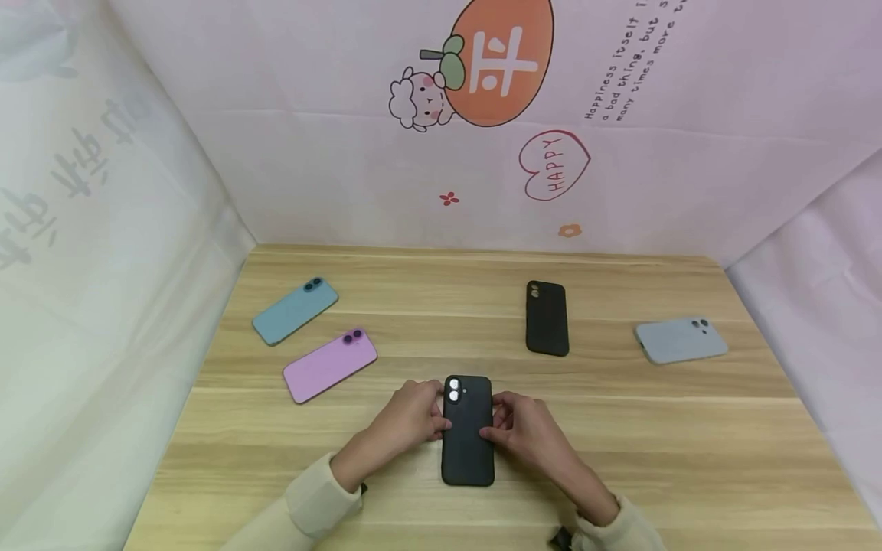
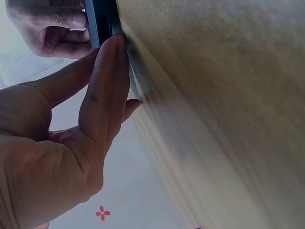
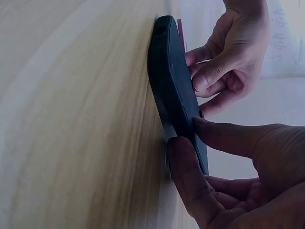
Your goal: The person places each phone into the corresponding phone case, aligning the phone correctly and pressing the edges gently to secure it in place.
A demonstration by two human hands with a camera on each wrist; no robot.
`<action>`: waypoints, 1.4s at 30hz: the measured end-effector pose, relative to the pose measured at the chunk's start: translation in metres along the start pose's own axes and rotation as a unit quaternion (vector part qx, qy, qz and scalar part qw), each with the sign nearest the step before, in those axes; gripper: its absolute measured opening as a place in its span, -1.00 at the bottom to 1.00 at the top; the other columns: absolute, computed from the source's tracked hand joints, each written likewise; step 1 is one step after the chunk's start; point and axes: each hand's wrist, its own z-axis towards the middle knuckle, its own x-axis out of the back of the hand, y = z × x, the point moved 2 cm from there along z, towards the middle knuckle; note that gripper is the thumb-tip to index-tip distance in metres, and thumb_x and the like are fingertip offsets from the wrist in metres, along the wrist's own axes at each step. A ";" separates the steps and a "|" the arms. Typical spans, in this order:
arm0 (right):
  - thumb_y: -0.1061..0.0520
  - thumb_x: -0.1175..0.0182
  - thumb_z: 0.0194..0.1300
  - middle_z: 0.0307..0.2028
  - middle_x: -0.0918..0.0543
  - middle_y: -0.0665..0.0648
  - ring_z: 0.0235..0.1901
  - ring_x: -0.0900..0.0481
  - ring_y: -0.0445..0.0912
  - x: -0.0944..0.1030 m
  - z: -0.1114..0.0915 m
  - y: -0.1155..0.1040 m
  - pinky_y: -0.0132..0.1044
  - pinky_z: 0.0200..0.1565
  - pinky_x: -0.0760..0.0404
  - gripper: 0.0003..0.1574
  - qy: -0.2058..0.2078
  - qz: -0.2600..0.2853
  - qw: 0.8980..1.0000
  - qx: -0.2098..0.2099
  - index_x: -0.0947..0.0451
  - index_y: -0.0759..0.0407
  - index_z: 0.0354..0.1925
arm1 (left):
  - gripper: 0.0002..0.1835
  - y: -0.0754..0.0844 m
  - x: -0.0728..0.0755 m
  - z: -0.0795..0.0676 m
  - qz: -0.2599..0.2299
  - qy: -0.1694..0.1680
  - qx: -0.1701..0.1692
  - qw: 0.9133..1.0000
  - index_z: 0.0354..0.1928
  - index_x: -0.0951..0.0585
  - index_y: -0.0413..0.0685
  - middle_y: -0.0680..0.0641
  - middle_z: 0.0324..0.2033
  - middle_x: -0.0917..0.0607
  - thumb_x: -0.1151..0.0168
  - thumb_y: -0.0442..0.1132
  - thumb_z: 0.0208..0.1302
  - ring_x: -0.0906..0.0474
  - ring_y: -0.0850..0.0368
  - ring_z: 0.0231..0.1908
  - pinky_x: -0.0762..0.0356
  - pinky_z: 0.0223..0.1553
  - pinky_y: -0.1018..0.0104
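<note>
A phone in a black case (image 1: 468, 459), its camera end away from me, lies back up near the middle front of the table. My left hand (image 1: 411, 413) pinches its left long edge, thumb on the back and fingers along the side. On the right edge my right hand (image 1: 529, 430) pinches it in the same way. From the right wrist view, the cased phone (image 3: 172, 71) looks slightly lifted along the side near the right fingertips (image 3: 179, 150). The left wrist view catches only part of the dark phone (image 2: 101, 24) above the left hand (image 2: 71, 138).
A blue phone (image 1: 295, 311) and a pink phone (image 1: 331, 367) lie at the left. At the back right is a black phone case (image 1: 547, 321); farther right, a pale phone (image 1: 678, 342). The wooden table (image 1: 427, 291) meets a printed white cloth (image 1: 331, 168) behind.
</note>
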 end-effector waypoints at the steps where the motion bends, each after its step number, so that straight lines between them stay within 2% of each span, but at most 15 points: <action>1: 0.27 -0.56 0.02 -0.51 -0.63 0.01 -0.53 -0.52 -0.21 0.000 0.000 0.000 -0.44 -0.48 -0.50 -0.51 0.000 -0.002 1.000 0.000 -0.64 0.35 -0.07 | -0.46 0.000 0.000 0.000 -0.001 0.000 0.001 1.000 0.19 -0.54 -0.41 0.07 -0.64 -0.63 -0.46 -0.42 0.17 -0.55 0.28 -0.67 -0.45 -0.61 0.46; 12: 0.26 -0.58 0.00 -0.54 -0.61 -0.04 -0.55 -0.50 -0.24 -0.003 0.003 0.001 -0.45 -0.48 -0.48 -0.51 0.011 -0.037 0.999 0.004 -0.66 0.34 -0.08 | -0.38 0.000 -0.001 -0.002 -0.007 -0.001 0.009 1.000 0.26 -0.48 -0.41 0.06 -0.64 -0.63 -0.46 -0.44 0.16 -0.55 0.26 -0.66 -0.45 -0.60 0.44; 19: 0.24 -0.59 -0.01 -0.56 -0.60 -0.06 -0.56 -0.49 -0.24 -0.004 0.004 0.000 -0.45 -0.49 -0.45 -0.52 0.014 -0.055 0.998 0.004 -0.68 0.30 -0.10 | -0.38 -0.001 -0.002 -0.002 0.006 0.005 0.001 1.000 0.25 -0.49 -0.42 0.10 -0.66 -0.62 -0.48 -0.43 0.14 -0.54 0.29 -0.66 -0.45 -0.60 0.45; 24: 0.23 -0.60 -0.01 -0.56 -0.61 -0.08 -0.56 -0.50 -0.26 -0.004 0.003 -0.001 -0.44 -0.46 -0.47 -0.42 0.016 -0.064 0.998 0.006 -0.67 0.34 0.00 | -0.37 -0.001 -0.001 -0.003 0.033 0.009 -0.008 0.999 0.26 -0.50 -0.42 0.14 -0.67 -0.61 -0.49 -0.38 0.14 -0.51 0.32 -0.67 -0.42 -0.59 0.47; 30: 0.22 -0.59 0.00 -0.55 -0.62 -0.09 -0.55 -0.50 -0.27 -0.004 0.003 0.000 -0.44 -0.45 -0.49 -0.38 0.017 -0.069 0.997 0.010 -0.65 0.36 0.05 | -0.34 0.000 0.000 -0.004 0.036 -0.001 -0.007 0.999 0.29 -0.48 -0.40 0.13 -0.68 -0.63 -0.49 -0.35 0.16 -0.50 0.31 -0.67 -0.40 -0.59 0.46; 38: 0.05 -0.53 0.14 -0.58 -0.62 -0.13 -0.60 -0.47 -0.30 0.002 0.004 0.000 -0.46 -0.49 -0.43 -0.44 0.005 -0.083 0.996 0.026 -0.66 0.28 0.05 | -0.32 -0.004 0.003 -0.008 0.038 -0.011 -0.002 0.999 0.31 -0.47 -0.40 0.12 -0.68 -0.65 -0.48 -0.27 0.20 -0.49 0.30 -0.66 -0.37 -0.59 0.45; 42: 0.00 -0.51 0.18 -0.56 -0.64 -0.14 -0.59 -0.50 -0.31 0.008 0.006 0.000 -0.44 -0.49 -0.45 -0.43 0.011 -0.104 0.994 0.027 -0.66 0.27 0.08 | -0.34 -0.005 0.006 -0.010 0.054 -0.003 0.000 0.999 0.31 -0.50 -0.36 0.11 -0.61 -0.68 -0.47 -0.19 0.24 -0.49 0.29 -0.63 -0.38 -0.58 0.44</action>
